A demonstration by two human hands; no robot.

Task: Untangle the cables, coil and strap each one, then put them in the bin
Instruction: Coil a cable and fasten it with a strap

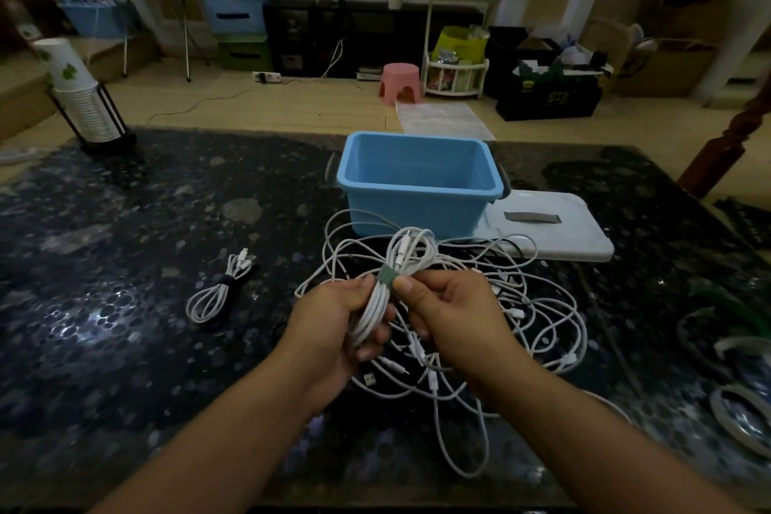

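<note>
My left hand (333,325) grips a coiled white cable (406,252) just in front of the blue bin (421,179). A green strap (389,276) wraps the coil's middle, and my right hand (452,317) pinches that strap with thumb and fingers. Below and to the right of my hands a tangle of white cables (538,313) spreads over the dark table. A second white cable (221,290), coiled and bound with a dark strap, lies on the table to the left. The bin looks empty.
The bin's white lid (555,230) lies flat right of the bin with a grey strap on it. Loose straps (738,351) lie near the table's right edge. A cup holder with stacked paper cups (83,104) stands at the far left corner.
</note>
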